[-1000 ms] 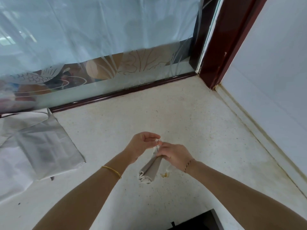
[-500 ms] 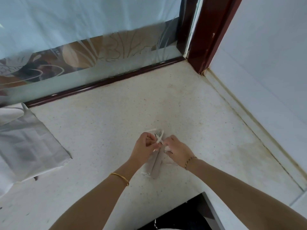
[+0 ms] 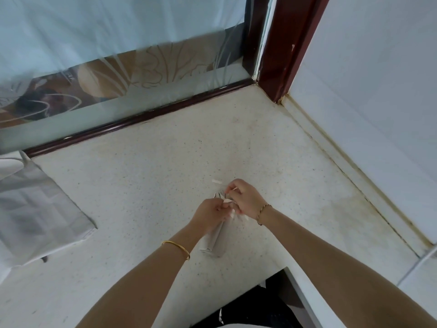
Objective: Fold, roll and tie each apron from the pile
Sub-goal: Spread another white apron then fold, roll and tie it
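Both hands have shifted on the tie since a moment ago. Nearest, the rolled apron [image 3: 216, 237] lies on the speckled surface [image 3: 146, 185]. The left hand [image 3: 210, 213] grips its far end; the right hand [image 3: 244, 198] pinches the white tie [image 3: 217, 181] just beyond. Far left lies the apron pile [image 3: 35, 209].

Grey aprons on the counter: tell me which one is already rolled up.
The grey rolled apron under both hands, left hand and right hand, at its ties. The other grey apron lies flat at the left edge.
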A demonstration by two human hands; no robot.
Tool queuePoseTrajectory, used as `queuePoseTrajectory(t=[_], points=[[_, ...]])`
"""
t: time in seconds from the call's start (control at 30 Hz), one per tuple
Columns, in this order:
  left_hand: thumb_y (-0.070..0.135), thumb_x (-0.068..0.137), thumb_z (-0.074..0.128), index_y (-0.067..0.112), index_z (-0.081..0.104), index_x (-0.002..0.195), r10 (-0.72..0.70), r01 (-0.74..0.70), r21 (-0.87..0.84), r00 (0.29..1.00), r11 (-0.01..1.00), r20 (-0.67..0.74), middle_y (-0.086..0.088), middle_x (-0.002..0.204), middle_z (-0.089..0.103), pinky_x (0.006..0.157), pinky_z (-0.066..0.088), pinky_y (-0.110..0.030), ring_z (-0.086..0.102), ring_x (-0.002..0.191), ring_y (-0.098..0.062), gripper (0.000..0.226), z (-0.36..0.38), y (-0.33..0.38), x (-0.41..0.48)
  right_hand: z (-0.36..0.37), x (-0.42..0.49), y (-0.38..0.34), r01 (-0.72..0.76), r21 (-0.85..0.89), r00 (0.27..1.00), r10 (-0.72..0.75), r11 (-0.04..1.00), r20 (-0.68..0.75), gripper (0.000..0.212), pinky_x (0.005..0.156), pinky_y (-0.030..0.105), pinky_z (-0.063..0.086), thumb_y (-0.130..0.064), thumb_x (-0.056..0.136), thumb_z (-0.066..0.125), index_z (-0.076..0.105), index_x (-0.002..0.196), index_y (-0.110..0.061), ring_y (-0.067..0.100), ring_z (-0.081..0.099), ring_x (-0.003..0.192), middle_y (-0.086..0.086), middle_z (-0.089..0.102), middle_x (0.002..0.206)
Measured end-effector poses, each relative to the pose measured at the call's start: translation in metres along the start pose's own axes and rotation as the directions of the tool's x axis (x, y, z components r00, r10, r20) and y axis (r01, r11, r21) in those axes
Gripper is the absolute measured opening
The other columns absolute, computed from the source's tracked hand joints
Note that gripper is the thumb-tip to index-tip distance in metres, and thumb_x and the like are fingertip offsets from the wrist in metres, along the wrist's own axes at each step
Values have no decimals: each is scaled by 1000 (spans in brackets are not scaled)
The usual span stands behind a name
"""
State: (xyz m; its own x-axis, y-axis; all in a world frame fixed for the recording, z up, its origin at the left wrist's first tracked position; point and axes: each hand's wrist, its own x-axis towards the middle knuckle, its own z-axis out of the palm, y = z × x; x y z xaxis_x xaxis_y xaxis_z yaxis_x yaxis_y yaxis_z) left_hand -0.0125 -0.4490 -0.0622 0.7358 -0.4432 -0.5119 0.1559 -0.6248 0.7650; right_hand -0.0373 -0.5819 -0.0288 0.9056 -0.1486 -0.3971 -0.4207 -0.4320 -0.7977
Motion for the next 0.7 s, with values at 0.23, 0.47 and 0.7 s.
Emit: queuePoseTrajectory(t=[0.23,0.47,0.7], points=[[9,86,57,2,72,79,-48,38,-250,998,967,-35,-8,69,65,66,41,-25,53,65,-15,18,-3,1,-1,-12,3,17,-122,-361,964,197,925,179,20,36,19,37,-6,93,49,65,102,-15,12,47,44,4,61,73],[-1,78,68,10,74,80,-48,29,-276,997,961,-61,-2,77,67,64,46,-17,57,68,-10,12,3,1,4,-16,-5,12,-156,-575,802,443,803,400,18,60,26,54,-12,92,53,69,86,-7,19,57,55,8,60,71],[-1,78,57,28,58,73,101,-97,97,994,991,-34,13,76,58,66,40,-15,54,77,-9,29,7,1,6,-10,5,24,-13,-391,996,45,920,73,20,77,30,51,-9,92,45,65,90,-12,20,59,80,6,65,89]])
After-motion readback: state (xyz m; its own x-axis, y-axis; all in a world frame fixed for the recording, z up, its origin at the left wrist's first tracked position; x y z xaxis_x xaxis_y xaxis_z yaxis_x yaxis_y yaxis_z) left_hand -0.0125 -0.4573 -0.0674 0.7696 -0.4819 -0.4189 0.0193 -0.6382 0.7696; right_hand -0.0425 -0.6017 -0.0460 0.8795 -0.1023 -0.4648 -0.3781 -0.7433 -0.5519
